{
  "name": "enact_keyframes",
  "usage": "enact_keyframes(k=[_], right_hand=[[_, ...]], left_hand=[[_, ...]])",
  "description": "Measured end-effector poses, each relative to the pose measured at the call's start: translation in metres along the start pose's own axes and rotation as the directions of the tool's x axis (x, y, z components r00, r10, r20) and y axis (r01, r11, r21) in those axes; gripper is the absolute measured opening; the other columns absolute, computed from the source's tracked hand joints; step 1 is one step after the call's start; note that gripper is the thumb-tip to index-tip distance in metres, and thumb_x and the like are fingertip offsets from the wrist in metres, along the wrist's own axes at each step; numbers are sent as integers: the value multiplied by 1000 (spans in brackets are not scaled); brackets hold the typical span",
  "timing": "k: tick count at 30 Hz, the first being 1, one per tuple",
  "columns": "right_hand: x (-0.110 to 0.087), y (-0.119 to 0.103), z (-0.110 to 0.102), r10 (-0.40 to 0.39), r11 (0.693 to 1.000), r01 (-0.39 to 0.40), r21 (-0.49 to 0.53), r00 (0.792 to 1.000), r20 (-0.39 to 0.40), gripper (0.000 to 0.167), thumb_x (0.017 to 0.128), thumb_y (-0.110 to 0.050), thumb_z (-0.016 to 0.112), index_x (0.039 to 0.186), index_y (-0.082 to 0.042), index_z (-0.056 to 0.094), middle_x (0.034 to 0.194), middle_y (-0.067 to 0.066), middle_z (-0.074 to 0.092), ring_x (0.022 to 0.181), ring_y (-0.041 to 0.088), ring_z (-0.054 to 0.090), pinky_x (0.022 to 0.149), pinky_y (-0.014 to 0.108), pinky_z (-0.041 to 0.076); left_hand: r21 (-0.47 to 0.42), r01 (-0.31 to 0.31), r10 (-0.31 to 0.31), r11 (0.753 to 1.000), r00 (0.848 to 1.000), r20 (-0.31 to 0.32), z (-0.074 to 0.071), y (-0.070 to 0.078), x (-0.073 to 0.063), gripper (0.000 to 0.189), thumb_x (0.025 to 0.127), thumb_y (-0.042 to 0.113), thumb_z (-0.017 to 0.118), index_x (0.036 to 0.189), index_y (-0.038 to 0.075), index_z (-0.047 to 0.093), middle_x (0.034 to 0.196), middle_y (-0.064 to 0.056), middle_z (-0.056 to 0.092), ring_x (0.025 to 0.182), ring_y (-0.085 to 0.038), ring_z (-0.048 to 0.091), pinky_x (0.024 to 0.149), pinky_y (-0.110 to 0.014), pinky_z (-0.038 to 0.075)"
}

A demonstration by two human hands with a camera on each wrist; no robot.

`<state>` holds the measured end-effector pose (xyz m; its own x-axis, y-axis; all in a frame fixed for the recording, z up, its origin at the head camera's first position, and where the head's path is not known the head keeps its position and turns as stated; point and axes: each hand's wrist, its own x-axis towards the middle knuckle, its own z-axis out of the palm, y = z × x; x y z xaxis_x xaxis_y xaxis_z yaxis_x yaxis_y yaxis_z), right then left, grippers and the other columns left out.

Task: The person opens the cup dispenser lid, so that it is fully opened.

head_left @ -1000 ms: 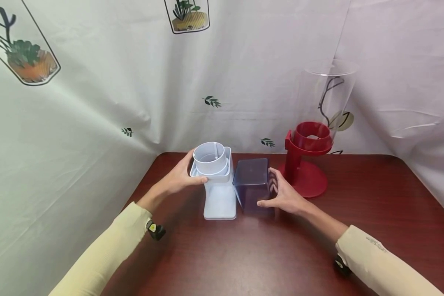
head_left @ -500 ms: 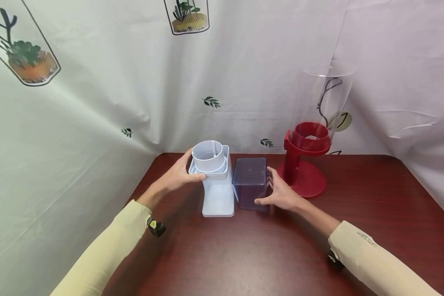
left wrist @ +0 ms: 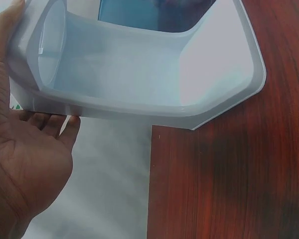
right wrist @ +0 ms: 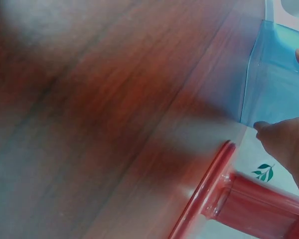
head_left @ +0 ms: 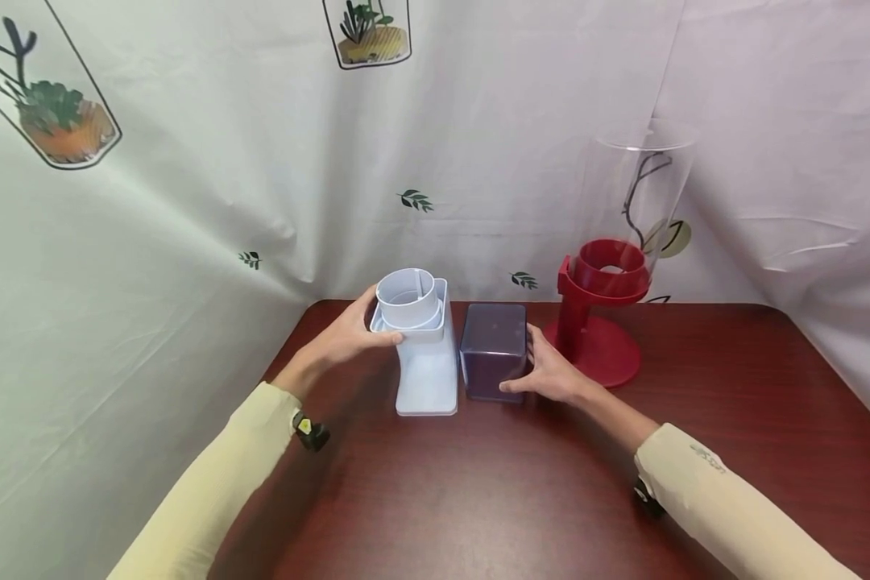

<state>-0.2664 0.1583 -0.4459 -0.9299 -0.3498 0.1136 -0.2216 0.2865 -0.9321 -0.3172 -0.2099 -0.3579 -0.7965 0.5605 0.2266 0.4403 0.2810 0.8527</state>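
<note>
In the head view my left hand grips the upper collar of a white pet feeder stand, thumb along its near edge. A round open ring tops the stand, and a flat foot reaches forward below. The left wrist view shows the stand's curved inner side and my fingers under the collar. My right hand holds a translucent blue-grey square container at its right side, thumb on the near face. Its closed flat end faces up, just right of the stand. The fingers behind it are partly hidden.
A red stand with a round base and ring stands right of the container. A tall clear cylinder rises at its ring. Behind the reddish-brown table hangs a white printed cloth.
Both hands have shifted slightly away, toward the back of the table, with the white stand and the container. The container, tilted at first, now sits straighter beside the stand.
</note>
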Motion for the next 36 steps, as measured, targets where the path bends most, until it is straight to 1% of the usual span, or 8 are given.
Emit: enact_keyframes(k=[5,9,13,23,27,31,36], right_hand=[[5,-3,-2,3,1000,-3,-5,1000,14,115,80,-6,91,163,2,11,160,28,34,150,45,36,123,62,27],[9,-3,-5,19,1000,-19,-6,999,35,114,81,-6,90,163,0,11,161,26,32,150,45,35,123,63,28],[14,-2,-8,13,1000,-13,-3,999,49,113,82,-6,89,162,1,11,159,26,32,148,45,36,122,63,29],[27,-4,-11,37,999,-36,-20,998,48,112,82,-6,89,163,0,12,157,25,35,147,43,37,123,63,28],[32,-4,-11,46,998,-44,-36,998,44,112,82,-6,89,163,0,12,158,25,34,147,42,37,123,62,28],[36,-3,-12,55,997,-53,-50,998,36,112,83,-6,89,163,0,12,157,26,36,146,43,38,123,64,26],[40,-5,-14,70,996,-68,-57,997,35,113,83,-8,90,164,-1,11,158,26,35,143,43,39,123,66,24]], left_hand=[[-33,11,-11,999,1000,13,-3,-3,4,87,88,15,84,161,19,37,140,-10,59,127,-28,56,112,-43,42],[-35,14,-14,999,1000,16,-5,-5,8,86,89,15,83,161,19,37,140,-11,59,126,-28,56,113,-44,42],[-38,26,-25,999,1000,15,-8,-6,11,84,89,14,83,160,20,39,139,-11,59,126,-29,56,113,-45,41],[-92,50,-46,995,998,40,-15,-8,22,81,90,11,81,159,19,41,141,-12,58,128,-29,54,114,-46,39],[-102,45,-40,994,998,49,-18,-8,27,81,90,9,80,159,17,40,141,-13,58,129,-29,54,115,-44,39],[-97,45,-40,994,998,52,-21,-11,32,80,90,9,80,159,17,40,140,-11,58,129,-29,53,114,-42,40],[-112,43,-37,993,998,54,-24,-15,38,80,90,9,80,159,18,41,141,-12,57,130,-30,52,115,-43,39]])
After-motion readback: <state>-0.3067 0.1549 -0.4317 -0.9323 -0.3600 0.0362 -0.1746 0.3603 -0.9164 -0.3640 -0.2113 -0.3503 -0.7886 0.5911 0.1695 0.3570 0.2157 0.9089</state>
